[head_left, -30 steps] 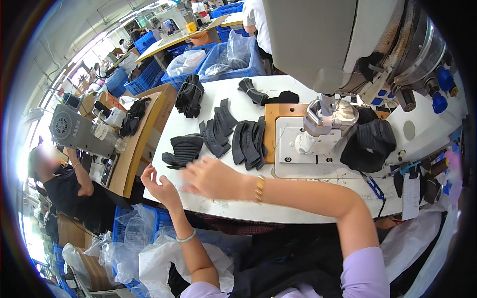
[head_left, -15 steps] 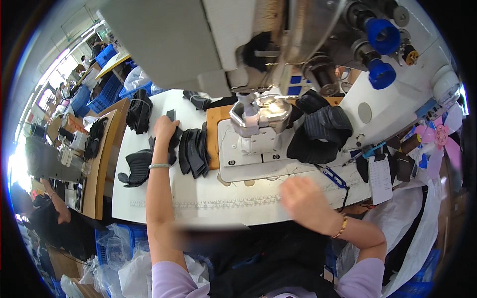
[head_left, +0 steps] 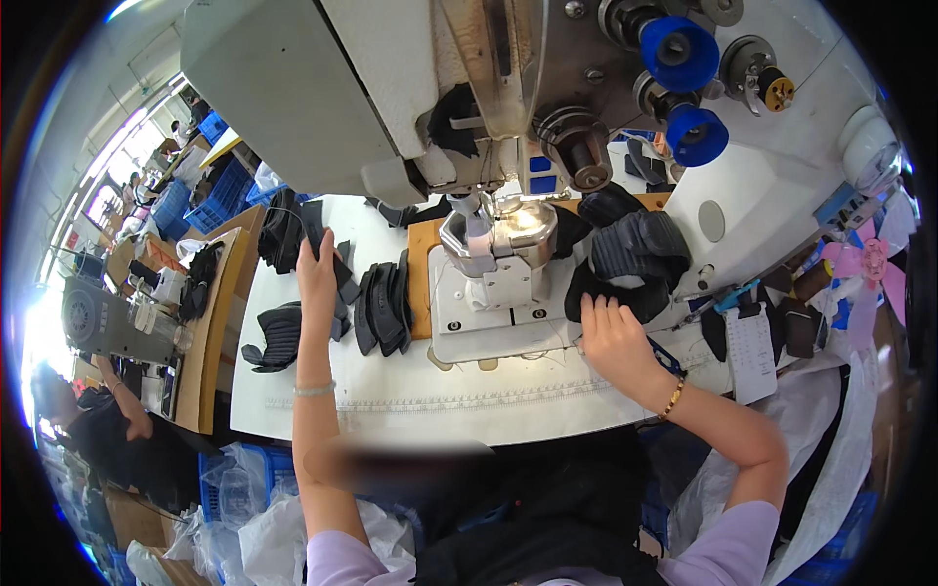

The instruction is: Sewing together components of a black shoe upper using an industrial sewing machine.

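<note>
At the left of a white table [head_left: 547, 379], a worker's left hand [head_left: 318, 273] grips a black strip [head_left: 312, 217] just beside a tied black bundle [head_left: 279, 234]. The right hand [head_left: 616, 340] touches dark padded pieces [head_left: 640, 244] right of the sewing machine [head_left: 283, 98]; whether it grasps them cannot be told.

White light comes from bright windows [head_left: 102, 201] far off on the left; a long lamp [head_left: 135, 123] shines up high, under a pale ceiling [head_left: 142, 59]; the big table [head_left: 469, 423] is white; to its left stands a brown side table [head_left: 216, 327] with a yellow edge; blue crates [head_left: 231, 188] sit farther back – near another table [head_left: 223, 149]; a blue basket [head_left: 209, 493] sits down low – also on the left.
</note>
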The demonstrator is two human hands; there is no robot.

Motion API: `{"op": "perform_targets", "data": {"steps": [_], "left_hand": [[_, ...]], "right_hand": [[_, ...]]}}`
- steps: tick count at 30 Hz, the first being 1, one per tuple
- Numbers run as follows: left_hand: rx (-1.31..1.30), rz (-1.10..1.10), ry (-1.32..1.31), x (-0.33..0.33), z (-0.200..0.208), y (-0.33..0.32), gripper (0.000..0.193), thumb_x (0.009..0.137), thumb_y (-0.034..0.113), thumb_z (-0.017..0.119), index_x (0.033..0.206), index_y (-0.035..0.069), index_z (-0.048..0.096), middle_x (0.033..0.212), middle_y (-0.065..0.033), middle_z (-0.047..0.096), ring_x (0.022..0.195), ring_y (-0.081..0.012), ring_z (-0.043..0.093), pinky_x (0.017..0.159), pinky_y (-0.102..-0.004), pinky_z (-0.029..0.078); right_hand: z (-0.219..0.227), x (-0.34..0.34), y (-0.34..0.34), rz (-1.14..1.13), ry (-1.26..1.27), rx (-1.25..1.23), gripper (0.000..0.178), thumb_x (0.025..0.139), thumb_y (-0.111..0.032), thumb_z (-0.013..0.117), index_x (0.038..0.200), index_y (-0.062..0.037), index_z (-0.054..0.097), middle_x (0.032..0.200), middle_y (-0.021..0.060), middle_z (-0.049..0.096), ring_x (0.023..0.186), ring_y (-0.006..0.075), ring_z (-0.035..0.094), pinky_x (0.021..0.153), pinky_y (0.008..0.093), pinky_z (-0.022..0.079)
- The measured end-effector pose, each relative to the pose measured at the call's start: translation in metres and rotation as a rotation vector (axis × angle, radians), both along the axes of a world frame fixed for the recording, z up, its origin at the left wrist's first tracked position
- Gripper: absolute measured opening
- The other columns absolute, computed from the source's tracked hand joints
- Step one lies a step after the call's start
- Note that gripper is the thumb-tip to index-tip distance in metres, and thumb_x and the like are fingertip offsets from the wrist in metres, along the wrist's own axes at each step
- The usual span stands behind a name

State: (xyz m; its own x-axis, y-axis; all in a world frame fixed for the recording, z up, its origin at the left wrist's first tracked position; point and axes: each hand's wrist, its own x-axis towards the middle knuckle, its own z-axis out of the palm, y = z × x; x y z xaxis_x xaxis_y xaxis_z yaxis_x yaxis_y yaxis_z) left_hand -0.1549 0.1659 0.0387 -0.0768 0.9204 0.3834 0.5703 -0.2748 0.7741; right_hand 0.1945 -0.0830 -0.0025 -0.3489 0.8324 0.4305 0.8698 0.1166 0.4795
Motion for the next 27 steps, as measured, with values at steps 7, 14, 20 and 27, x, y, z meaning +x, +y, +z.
{"op": "perform_targets", "data": {"steps": [7, 14, 20, 27], "left_hand": [[-0.347, -0.710, -0.832, 0.054, 0.007, -0.138, 0.033, 0.093, 0.015, 0.055, 0.117, -0.008, 0.054, 0.116, -0.0163, 0.058, 0.100, -0.0236, 0.061, 0.089, -0.0364, 0.051], [-0.467, -0.923, -0.967, 0.111, 0.017, -0.176, 0.016, 0.096, 0.008, 0.058, 0.107, -0.002, 0.064, 0.103, -0.0045, 0.066, 0.095, -0.0103, 0.061, 0.089, -0.0268, 0.047], [-0.383, -0.717, -1.262, 0.147, 0.019, -0.194, 0.015, 0.099, 0.010, 0.057, 0.108, -0.001, 0.063, 0.101, -0.0058, 0.067, 0.091, -0.0082, 0.062, 0.084, -0.0241, 0.050], [-0.388, -0.670, -1.299, 0.145, 0.028, -0.200, 0.017, 0.098, 0.005, 0.054, 0.112, -0.002, 0.060, 0.104, -0.0057, 0.065, 0.096, -0.0087, 0.060, 0.087, -0.0244, 0.047]], "right_hand": [[0.070, -0.020, -0.028, 0.373, 0.565, -0.051, 0.043, 0.078, -0.003, 0.060, 0.119, 0.0087, 0.054, 0.084, 0.0080, 0.052, 0.077, 0.0237, 0.053, 0.073, 0.0368, 0.041], [0.109, -0.032, 0.032, 0.561, 0.863, -0.061, 0.045, 0.088, 0.000, 0.056, 0.132, -0.0052, 0.051, 0.093, 0.0072, 0.054, 0.085, 0.0257, 0.051, 0.079, 0.0393, 0.038], [0.111, -0.027, 0.014, 0.600, 0.599, -0.006, 0.055, 0.078, -0.008, 0.063, 0.133, -0.0059, 0.054, 0.131, 0.0118, 0.052, 0.128, 0.0326, 0.047, 0.108, 0.0416, 0.040], [0.086, -0.016, 0.034, 0.627, 0.544, 0.283, 0.037, 0.081, -0.013, 0.061, 0.117, -0.0082, 0.068, 0.126, 0.0075, 0.061, 0.120, 0.0253, 0.056, 0.101, 0.0396, 0.048]]}}
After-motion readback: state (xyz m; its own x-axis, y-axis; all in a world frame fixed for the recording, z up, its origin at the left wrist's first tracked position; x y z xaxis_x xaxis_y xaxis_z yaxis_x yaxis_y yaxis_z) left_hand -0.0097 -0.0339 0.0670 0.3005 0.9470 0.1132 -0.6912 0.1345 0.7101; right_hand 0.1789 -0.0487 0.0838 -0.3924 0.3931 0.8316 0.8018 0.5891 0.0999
